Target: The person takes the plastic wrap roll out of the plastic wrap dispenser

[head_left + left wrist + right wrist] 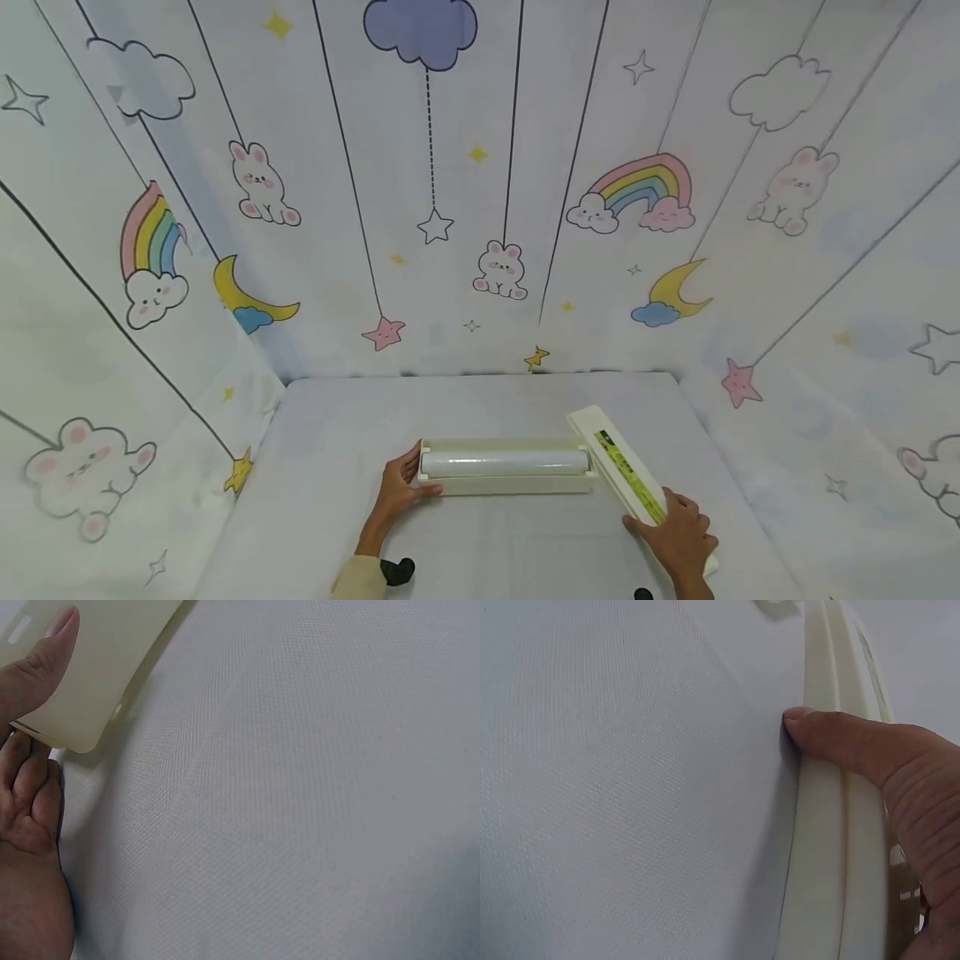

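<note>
A cream plastic cling film dispenser [517, 486] lies lengthwise on the white cloth, its top uncovered. Inside it rests a shiny roll of cling film [504, 462]. My left hand [397, 490] grips the dispenser's left end, thumb along the front and fingers behind; the left wrist view shows the thumb flat on the cream end wall [112, 652]. To the right, my right hand [678, 533] holds the long dispenser lid [592, 421] near its closer end, thumb on the left edge. A green and yellow label [630, 475] runs along the lid, whose far end overlaps the dispenser's right corner in the head view.
White cloth covers the table [495, 550]. Behind and on both sides stand cloth walls [450, 292] printed with rabbits, clouds, stars and rainbows. A small black object [397, 572] shows beside the left sleeve [358, 579], another [643, 594] at the bottom edge.
</note>
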Available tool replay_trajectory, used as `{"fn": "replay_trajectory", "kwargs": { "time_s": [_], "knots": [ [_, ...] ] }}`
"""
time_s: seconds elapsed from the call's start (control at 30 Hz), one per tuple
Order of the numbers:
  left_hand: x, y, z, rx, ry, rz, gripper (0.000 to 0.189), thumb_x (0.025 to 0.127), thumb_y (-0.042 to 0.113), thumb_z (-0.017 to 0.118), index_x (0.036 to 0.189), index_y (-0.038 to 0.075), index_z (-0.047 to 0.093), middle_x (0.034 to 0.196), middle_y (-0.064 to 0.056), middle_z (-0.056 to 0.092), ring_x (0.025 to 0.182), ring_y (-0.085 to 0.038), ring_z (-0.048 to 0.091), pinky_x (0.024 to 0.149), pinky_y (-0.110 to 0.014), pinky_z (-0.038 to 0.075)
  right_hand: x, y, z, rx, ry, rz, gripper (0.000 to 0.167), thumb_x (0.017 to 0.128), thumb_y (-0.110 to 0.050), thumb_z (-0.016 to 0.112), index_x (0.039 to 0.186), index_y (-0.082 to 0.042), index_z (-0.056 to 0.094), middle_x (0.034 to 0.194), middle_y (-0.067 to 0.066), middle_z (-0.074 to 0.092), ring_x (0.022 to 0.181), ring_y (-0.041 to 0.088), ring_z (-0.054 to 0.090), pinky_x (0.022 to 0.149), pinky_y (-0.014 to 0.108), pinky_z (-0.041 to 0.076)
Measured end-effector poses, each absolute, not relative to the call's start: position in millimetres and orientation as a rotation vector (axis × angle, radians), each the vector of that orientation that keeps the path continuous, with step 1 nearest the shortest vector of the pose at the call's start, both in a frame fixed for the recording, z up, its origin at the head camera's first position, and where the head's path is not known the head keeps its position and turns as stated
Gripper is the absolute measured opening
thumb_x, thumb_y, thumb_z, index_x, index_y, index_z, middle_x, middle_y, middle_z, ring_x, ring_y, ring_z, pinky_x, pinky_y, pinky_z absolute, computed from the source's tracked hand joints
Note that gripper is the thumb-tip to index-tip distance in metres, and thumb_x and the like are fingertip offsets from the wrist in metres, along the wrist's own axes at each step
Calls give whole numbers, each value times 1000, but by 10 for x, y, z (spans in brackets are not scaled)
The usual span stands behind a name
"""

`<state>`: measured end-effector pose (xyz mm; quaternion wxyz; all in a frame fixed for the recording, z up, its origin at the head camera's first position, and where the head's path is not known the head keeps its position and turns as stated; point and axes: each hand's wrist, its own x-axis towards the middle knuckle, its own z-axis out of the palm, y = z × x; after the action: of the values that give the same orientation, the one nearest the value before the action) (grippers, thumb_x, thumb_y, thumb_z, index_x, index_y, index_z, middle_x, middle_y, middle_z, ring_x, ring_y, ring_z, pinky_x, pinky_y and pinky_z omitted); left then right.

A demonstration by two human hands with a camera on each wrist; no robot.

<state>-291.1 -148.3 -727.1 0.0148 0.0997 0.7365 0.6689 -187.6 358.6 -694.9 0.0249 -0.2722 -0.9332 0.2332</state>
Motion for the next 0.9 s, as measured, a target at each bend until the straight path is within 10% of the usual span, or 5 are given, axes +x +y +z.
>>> {"fn": "replay_trajectory", "kwargs": {
  "time_s": [0.63, 0.9],
  "knots": [
    [-2886, -1469, -7231, 327, 2307, 2079, 106, 76, 4, 99, 162, -11, 40, 166, -29, 45, 155, -50, 45, 125, -20, 43, -1889, 3612, -6844, -780, -3017, 635, 143, 66, -85, 86, 159, 10, 35, 147, 49, 40, 119, 65, 44, 90, 76, 41],
    [-2884, -1488, -7244, 282, 2290, 2081, 107, 75, 6, 100, 163, -8, 41, 167, -26, 46, 156, -48, 45, 126, -22, 42, -1954, 3618, -6716, -706, -2888, 668, 124, 76, -83, 81, 159, 2, 45, 148, 43, 52, 124, 67, 51, 87, 75, 45]
  ]
}}
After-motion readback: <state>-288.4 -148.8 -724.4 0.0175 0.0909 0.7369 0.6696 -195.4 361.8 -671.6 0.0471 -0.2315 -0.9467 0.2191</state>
